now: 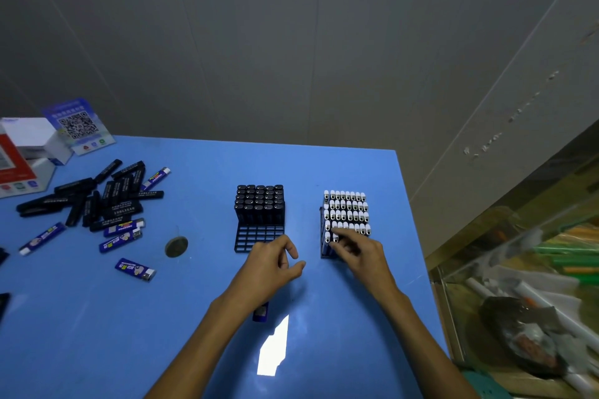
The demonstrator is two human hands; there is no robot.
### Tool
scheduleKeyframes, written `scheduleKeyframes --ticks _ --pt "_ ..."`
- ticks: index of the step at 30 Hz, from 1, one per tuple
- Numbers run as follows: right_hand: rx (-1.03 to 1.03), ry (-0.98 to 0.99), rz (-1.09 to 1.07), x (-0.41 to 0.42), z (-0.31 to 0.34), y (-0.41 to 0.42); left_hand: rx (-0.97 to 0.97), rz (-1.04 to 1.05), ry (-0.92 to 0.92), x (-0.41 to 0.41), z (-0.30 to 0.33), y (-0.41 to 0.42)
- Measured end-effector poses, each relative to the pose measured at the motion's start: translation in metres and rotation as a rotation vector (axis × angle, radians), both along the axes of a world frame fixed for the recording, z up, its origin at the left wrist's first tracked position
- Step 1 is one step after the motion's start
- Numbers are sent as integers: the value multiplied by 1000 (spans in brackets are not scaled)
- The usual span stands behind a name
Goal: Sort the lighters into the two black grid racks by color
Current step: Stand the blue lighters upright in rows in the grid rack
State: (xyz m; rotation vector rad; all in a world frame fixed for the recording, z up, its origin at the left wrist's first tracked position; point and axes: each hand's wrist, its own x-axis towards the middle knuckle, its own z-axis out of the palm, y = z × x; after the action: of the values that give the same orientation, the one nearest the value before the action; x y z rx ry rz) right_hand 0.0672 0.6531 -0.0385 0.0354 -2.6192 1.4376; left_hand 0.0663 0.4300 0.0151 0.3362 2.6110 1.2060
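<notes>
Two black grid racks stand on the blue counter [324, 301] in the head view, the only one given. The left rack [259, 238] holds black lighters in its far rows, with its near rows bare; the right rack [327, 251], closer to the counter's right edge, is nearly full of white-capped blue lighters [346, 209].

The right hand [359, 253] reaches over that rack's near row, its fingers curled around a lighter there, seemingly seating it, though the grip itself is partly hidden. The left hand [275, 264] hovers just in front of the left rack, fingers loosely bent and apart, holding nothing. A blue lighter [260, 312] lies on the counter under the left forearm.

Judging by this, the step in hand is filling the blue rack. Next would likely come another pick, either that near lighter or one from the loose pile [97, 201] of black and blue lighters toward the counter's left edge.

Between the pile and the racks the counter is open apart from a small dark disc [176, 246]. The right rack sits near the right edge, leaving little margin there.
</notes>
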Motion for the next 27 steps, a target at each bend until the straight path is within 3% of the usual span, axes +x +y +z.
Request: scheduleKeyframes --ticks 8,17,24,27 --pt "201 83 8 0 -3 -1 -1 -17 -18 -3 3 1" --pt "579 153 -50 12 20 3 -8 -58 -14 -5 4 -3" --pt "622 161 47 28 33 -11 82 -30 20 -9 3 0" --pt "536 130 74 40 42 -22 136 -6 44 -10 3 8"
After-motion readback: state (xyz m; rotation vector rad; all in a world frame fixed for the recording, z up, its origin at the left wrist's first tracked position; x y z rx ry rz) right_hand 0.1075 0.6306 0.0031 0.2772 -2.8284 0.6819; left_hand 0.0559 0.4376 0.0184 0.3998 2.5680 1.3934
